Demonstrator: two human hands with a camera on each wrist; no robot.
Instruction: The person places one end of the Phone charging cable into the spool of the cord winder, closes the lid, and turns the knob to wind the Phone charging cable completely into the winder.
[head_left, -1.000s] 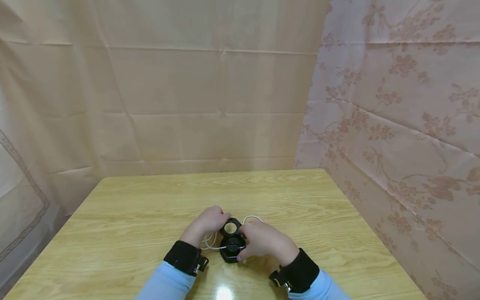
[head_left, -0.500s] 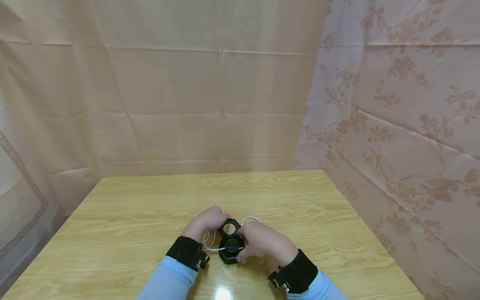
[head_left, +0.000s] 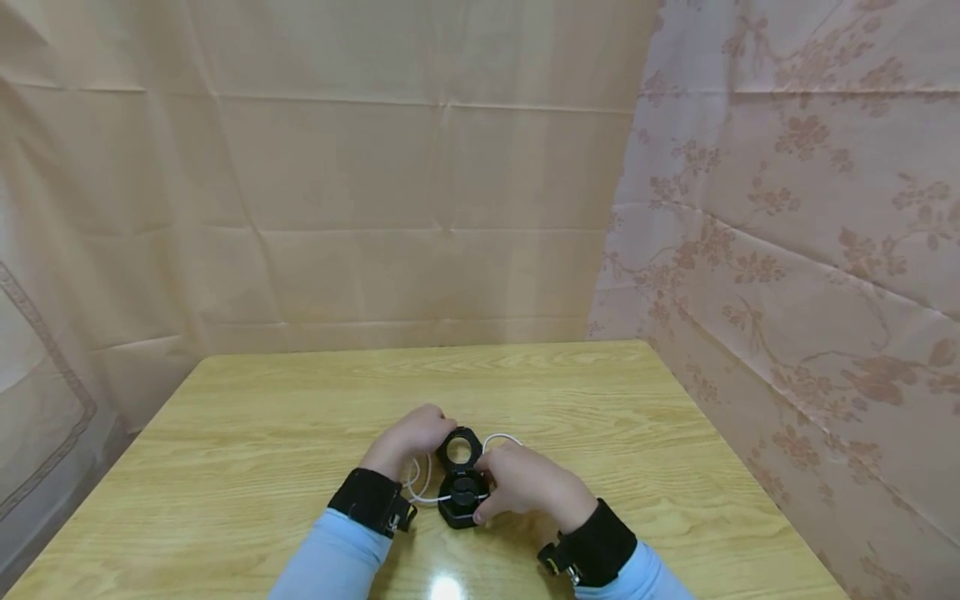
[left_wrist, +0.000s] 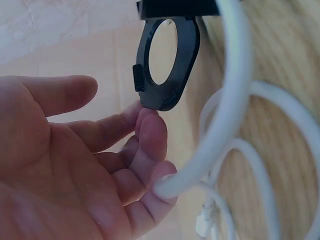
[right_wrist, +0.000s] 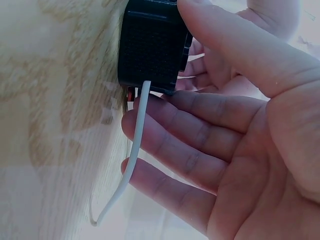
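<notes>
A black hexagonal case (head_left: pixel 456 518) lies on the table with its ring-shaped hinged lid (head_left: pixel 477 450) raised at the far side. My left hand (head_left: pixel 418 433) touches the lid's outer edge with its fingertips; in the left wrist view the thumb stands apart from the lid (left_wrist: pixel 186 62). My right hand (head_left: pixel 528 482) holds the case by its right side, thumb at the near end and fingers at the far end. White cable (head_left: pixel 427 500) enters the case from the left. In the right wrist view a length of white cable (right_wrist: pixel 136 142) comes out of the case (right_wrist: pixel 150 47).
The wooden table (head_left: pixel 300 392) reaches back to a beige curtain (head_left: pixel 337 208). A flowered cloth (head_left: pixel 795 250) hangs on the right. Loops of white cable (left_wrist: pixel 260 185) lie by my left hand, with a small white connector (left_wrist: pixel 204 224) among them.
My left hand has shifted slightly away from me, and the lid's far edge has risen a little. My right hand and the case have hardly moved.
</notes>
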